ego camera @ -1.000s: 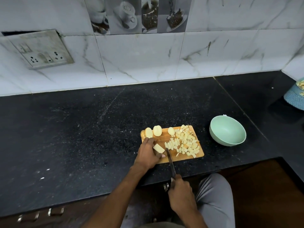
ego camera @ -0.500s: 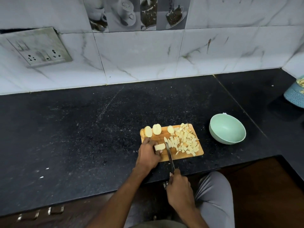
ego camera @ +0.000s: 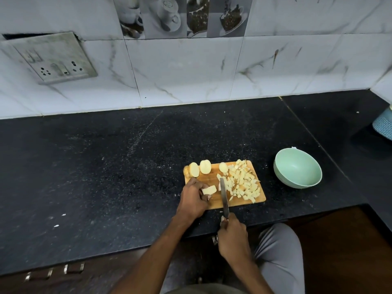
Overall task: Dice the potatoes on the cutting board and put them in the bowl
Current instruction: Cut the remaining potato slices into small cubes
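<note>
A small wooden cutting board [ego camera: 214, 179] lies on the black counter. Several potato halves [ego camera: 205, 167] sit along its far edge, and a heap of diced potato [ego camera: 244, 183] covers its right side. My left hand [ego camera: 194, 198] pinches a pale potato piece [ego camera: 209, 190] against the board. My right hand [ego camera: 232, 236] grips the handle of a knife [ego camera: 223, 193], whose blade lies on the board between the held piece and the dice. A mint-green bowl [ego camera: 297, 168] stands empty to the right of the board.
The black counter [ego camera: 106, 177] ends at a front edge just below the board. A marble-tiled wall with a socket plate [ego camera: 53, 60] rises behind. A blue ribbed container [ego camera: 384, 126] sits at the far right edge. My grey-clad knee [ego camera: 280, 257] is below the counter.
The knife blade has moved right, away from the held potato piece and toward the diced heap. My left hand still holds the piece in about the same place.
</note>
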